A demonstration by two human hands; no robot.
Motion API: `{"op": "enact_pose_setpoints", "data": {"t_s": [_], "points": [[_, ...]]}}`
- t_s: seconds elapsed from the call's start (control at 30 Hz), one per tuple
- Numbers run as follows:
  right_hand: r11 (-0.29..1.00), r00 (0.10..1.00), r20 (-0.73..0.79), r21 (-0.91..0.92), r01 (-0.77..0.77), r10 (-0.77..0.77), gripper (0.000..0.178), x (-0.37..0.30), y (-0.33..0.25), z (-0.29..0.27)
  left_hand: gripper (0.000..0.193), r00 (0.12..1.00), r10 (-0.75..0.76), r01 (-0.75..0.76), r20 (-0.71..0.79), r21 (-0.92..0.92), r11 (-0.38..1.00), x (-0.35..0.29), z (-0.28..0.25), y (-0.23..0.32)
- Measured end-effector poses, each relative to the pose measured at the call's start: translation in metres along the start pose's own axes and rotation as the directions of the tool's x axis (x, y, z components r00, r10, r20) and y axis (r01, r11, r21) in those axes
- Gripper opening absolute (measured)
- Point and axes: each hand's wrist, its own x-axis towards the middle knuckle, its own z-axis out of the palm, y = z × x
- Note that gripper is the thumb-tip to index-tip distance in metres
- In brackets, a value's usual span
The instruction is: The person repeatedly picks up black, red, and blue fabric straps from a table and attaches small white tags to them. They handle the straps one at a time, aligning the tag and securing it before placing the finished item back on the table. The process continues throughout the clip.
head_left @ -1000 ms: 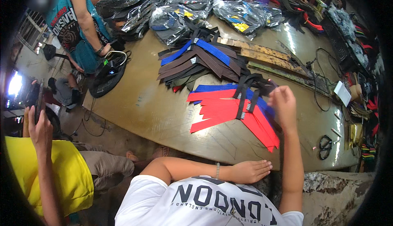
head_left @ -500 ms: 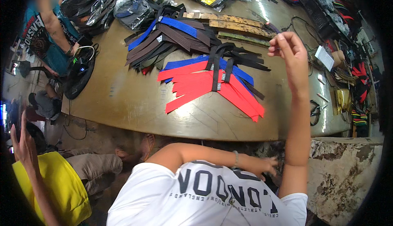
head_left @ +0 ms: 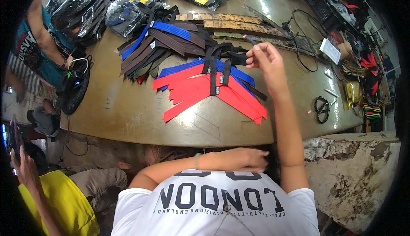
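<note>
Right hand (head_left: 264,61) raised at upper centre of frame, fingers pinched on a thin dark pen-like stick (head_left: 251,40), above the fanned red belts (head_left: 205,93); black belt (head_left: 213,71) crosses them on the table (head_left: 128,108); left hand (head_left: 247,159) at lower centre, loose, holding nothing, against the white shirt; risk: pinch looks light, so the stick could slip onto the belts.

Red straps (head_left: 200,91) fanned over blue straps (head_left: 237,74), black strap (head_left: 213,71) across; brown straps (head_left: 164,43); tan table (head_left: 124,108)
</note>
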Motion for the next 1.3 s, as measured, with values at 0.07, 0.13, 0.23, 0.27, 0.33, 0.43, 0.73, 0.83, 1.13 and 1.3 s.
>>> {"op": "enact_pose_setpoints", "data": {"t_s": [0.07, 0.13, 0.23, 0.27, 0.33, 0.43, 0.73, 0.83, 1.13, 1.3], "points": [[1.000, 0.999, -0.048, 0.003, -0.016, 0.016, 0.021, -0.007, 0.003, 0.007, 0.016, 0.955, -0.165, 0.143, -0.248, -0.104, 0.984, 0.010, -0.014, 0.000], [0.998, 0.994, -0.112, 0.063, -0.009, 0.016, 0.021, -0.018, 0.010, 0.016, 0.018, 0.787, -0.216, 0.407, -0.578, 0.221, 0.886, 0.003, -0.048, -0.007], [0.964, 0.978, -0.195, 0.266, -0.015, 0.069, 0.021, -0.042, 0.038, 0.046, 0.043, 0.541, -0.198, 0.753, -0.818, 0.366, 0.547, -0.022, -0.096, -0.025], [0.968, 0.975, -0.186, 0.236, -0.079, 0.125, 0.018, -0.051, 0.048, 0.058, 0.045, 0.541, -0.258, 0.787, -0.800, 0.374, 0.490, -0.029, -0.103, -0.029], [0.992, 0.989, -0.103, 0.073, -0.102, 0.109, 0.016, -0.064, 0.065, 0.068, 0.049, 0.573, -0.359, 0.802, -0.737, 0.415, 0.430, -0.035, -0.111, -0.036], [0.999, 0.993, -0.115, 0.021, 0.034, -0.031, 0.015, -0.064, 0.079, 0.067, 0.044, 0.498, -0.401, 0.841, -0.769, 0.314, 0.442, -0.034, -0.120, -0.039], [0.979, 0.996, -0.073, -0.201, 0.030, -0.046, 0.011, -0.066, 0.080, 0.073, 0.026, 0.519, -0.628, 0.776, -0.580, 0.011, 0.631, -0.038, -0.158, -0.053], [0.982, 0.996, -0.086, -0.187, -0.034, 0.019, 0.010, -0.066, 0.076, 0.073, 0.025, 0.479, -0.652, 0.722, -0.587, -0.158, 0.673, -0.044, -0.159, -0.057], [0.910, 0.997, 0.004, -0.409, 0.069, -0.074, 0.006, -0.063, 0.064, 0.074, 0.017, 0.488, -0.663, 0.755, -0.568, -0.107, 0.647, -0.051, -0.157, -0.052], [0.893, 0.990, -0.015, -0.433, 0.122, -0.143, 0.010, -0.062, 0.068, 0.076, 0.015, 0.443, -0.683, 0.727, -0.581, -0.213, 0.653, -0.049, -0.157, -0.051]]}}
